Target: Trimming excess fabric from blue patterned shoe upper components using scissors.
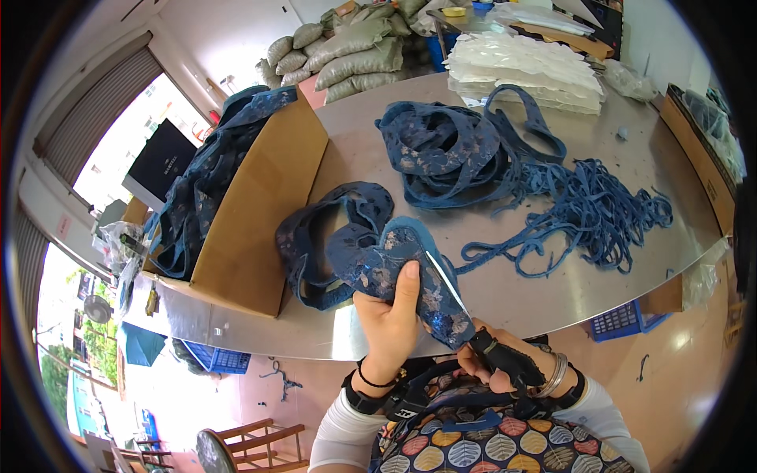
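My left hand [386, 327] is closed on a blue floral fabric piece [402, 256], thumb on top, lifted over the near edge of the table. My right hand [512, 355] grips black-handled scissors [447, 285], their pale blade lying along the right edge of the fabric. The lower end of the piece reaches close to the right fingers. Just beyond my left hand, more blue patterned fabric loops [296, 244] rest on the table. Farther back sits a larger heap of blue fabric bands [441, 150]. To its right is a tangle of thin blue strips [587, 221].
A cardboard box [256, 213] stuffed with dark blue fabric [205, 177] stands at left on the metal table [347, 142]. White stacked sheets [524, 67] lie at the back. Blue crates [627, 321] and a wooden stool [264, 445] are on the floor. Filled sacks [359, 63] are piled beyond.
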A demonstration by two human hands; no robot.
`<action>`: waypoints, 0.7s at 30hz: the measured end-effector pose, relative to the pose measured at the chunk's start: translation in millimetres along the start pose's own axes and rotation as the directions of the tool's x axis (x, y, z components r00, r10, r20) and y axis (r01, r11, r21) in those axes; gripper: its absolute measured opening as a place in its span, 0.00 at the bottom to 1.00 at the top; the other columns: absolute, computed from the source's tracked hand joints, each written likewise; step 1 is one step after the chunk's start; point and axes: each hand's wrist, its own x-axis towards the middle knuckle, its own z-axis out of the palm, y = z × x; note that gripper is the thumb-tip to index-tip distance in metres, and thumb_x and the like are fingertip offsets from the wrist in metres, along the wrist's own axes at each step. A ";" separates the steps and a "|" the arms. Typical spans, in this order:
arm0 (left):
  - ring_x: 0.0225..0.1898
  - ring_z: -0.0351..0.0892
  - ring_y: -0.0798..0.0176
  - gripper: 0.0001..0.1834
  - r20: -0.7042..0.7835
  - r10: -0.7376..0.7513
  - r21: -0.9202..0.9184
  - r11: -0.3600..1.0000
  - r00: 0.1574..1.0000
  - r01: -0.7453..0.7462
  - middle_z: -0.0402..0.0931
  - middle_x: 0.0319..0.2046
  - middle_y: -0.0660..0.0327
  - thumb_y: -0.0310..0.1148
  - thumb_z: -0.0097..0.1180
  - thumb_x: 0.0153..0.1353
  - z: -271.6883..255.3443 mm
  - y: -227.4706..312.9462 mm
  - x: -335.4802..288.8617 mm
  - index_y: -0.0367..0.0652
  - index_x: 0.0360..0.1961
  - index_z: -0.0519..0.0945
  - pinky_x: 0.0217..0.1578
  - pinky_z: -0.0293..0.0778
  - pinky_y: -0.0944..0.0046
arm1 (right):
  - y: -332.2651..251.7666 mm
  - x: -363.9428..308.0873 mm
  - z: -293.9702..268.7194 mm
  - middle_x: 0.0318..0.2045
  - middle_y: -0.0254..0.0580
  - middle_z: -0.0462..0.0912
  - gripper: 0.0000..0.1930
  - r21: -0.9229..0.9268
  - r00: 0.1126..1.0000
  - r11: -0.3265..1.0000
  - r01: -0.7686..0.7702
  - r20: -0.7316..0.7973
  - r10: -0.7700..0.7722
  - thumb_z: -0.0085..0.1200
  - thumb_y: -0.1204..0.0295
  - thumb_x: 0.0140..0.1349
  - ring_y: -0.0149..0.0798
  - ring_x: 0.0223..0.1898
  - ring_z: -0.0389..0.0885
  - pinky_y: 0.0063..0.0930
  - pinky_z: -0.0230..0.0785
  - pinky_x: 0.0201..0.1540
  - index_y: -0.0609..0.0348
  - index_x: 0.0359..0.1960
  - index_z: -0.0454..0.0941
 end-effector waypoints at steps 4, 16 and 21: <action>0.24 0.70 0.77 0.06 0.010 -0.006 0.044 0.999 1.000 0.006 0.75 0.27 0.65 0.27 0.52 0.58 4.9 6.9 -5.2 0.35 0.34 0.76 0.25 0.66 0.78 | -2.9 2.2 -2.0 0.20 0.32 0.71 0.49 -0.057 1.000 0.998 0.013 0.007 -0.012 0.47 0.28 0.30 0.28 0.21 0.70 0.19 0.64 0.25 0.64 0.41 0.62; 0.11 0.66 0.76 0.07 0.014 -0.096 -0.038 0.995 0.995 0.096 0.74 0.20 0.64 0.30 0.52 0.59 3.2 11.4 -4.9 0.35 0.34 0.75 0.09 0.59 0.78 | 1.2 3.7 2.3 0.16 0.33 0.71 0.45 -0.216 0.999 0.976 0.036 -0.024 -0.042 0.49 0.31 0.34 0.30 0.21 0.73 0.21 0.66 0.27 0.65 0.38 0.62; 0.10 0.66 0.76 0.08 0.011 -0.110 -0.046 0.993 0.994 0.111 0.74 0.19 0.64 0.30 0.52 0.59 2.9 11.9 -4.7 0.35 0.34 0.74 0.08 0.58 0.78 | -6.2 4.1 6.8 0.14 0.27 0.70 0.42 -0.131 0.992 0.991 -0.011 -0.123 -0.006 0.47 0.25 0.29 0.23 0.16 0.69 0.14 0.62 0.19 0.58 0.25 0.69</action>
